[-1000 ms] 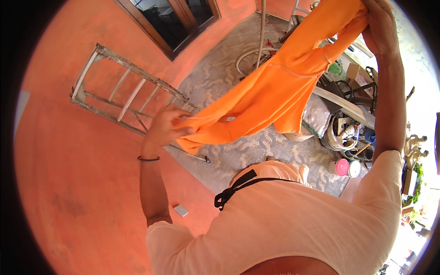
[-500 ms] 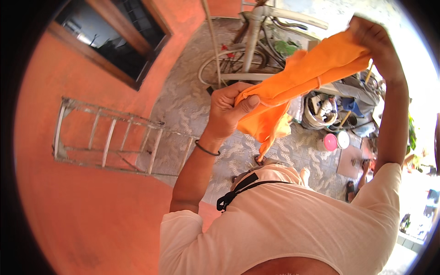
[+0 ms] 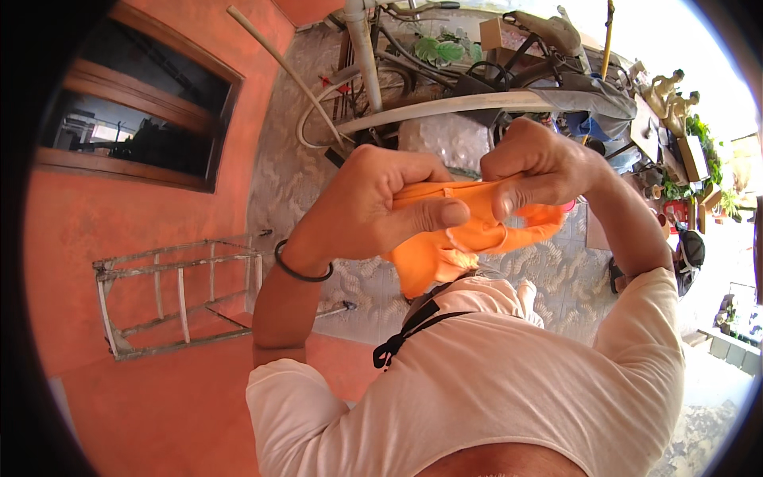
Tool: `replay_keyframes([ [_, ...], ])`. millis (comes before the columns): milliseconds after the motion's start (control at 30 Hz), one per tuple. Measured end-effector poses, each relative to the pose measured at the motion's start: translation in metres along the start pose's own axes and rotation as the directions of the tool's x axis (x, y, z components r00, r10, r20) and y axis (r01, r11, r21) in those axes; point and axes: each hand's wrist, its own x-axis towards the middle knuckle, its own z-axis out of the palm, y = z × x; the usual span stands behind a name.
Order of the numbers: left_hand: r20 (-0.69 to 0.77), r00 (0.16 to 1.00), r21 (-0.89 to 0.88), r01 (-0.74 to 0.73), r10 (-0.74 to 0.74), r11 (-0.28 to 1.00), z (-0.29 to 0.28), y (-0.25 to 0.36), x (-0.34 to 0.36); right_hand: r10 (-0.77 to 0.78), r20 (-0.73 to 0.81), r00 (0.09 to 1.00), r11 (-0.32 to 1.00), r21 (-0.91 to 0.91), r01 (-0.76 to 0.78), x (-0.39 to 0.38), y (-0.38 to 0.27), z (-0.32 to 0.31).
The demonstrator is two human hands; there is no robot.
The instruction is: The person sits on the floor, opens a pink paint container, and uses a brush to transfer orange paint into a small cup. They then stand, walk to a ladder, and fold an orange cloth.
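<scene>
An orange cloth [image 3: 477, 230] with a stitched edge is held up in front of my chest, its lower part hanging in loose folds. My left hand [image 3: 377, 199] pinches its upper edge, thumb lying across the front and fingers behind. Close by on the right, my right hand [image 3: 544, 163] grips the same edge with curled fingers and thumb. A short stretch of fabric spans between both hands. Whether it is a garment cannot be told from its folds.
A worn stepladder [image 3: 183, 294] stands by the orange wall [image 3: 159, 215] on my left, below a wood-framed window [image 3: 151, 103]. Ahead are a bicycle [image 3: 397, 75], a pale pole [image 3: 453, 110] and a bulky translucent bag [image 3: 445, 143]. Clutter and plants line the right side.
My right hand has come down and inward, close to my left hand. The cloth, stretched out diagonally before, is now bunched between them. My view has shifted too.
</scene>
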Motion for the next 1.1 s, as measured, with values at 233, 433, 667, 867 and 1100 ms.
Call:
replay_keyframes([
  [233, -0.182, 0.972, 0.267, -0.095, 0.147, 0.959, 0.035, -0.01, -0.044, -0.118, 0.123, 0.985, 0.959, -0.245, 0.145, -0.054, -0.004, -0.022],
  [433, -0.459, 0.881, 0.117, 0.189, -0.116, 0.975, -0.014, -0.013, -0.106, 0.459, -0.346, 0.819, 0.824, -0.178, -0.537, -0.188, 0.011, -0.086],
  [667, -0.35, 0.899, -0.122, 0.236, -0.264, 0.964, -0.021, -0.023, -0.12, 0.485, -0.733, 0.478, 0.68, -0.028, -0.733, -0.3, 0.041, -0.075],
  [867, 0.045, 0.916, 0.037, 0.397, -0.398, 0.917, 0.009, -0.032, -0.126, 0.24, -0.929, 0.282, 0.665, -0.054, -0.745, -0.309, -0.021, -0.048],
  [1100, -0.16, 0.943, -0.98, -0.117, -0.29, 0.162, 0.084, -0.081, -0.084, -0.109, -0.931, 0.348, 0.812, -0.285, -0.509, -0.26, -0.131, 0.003],
])
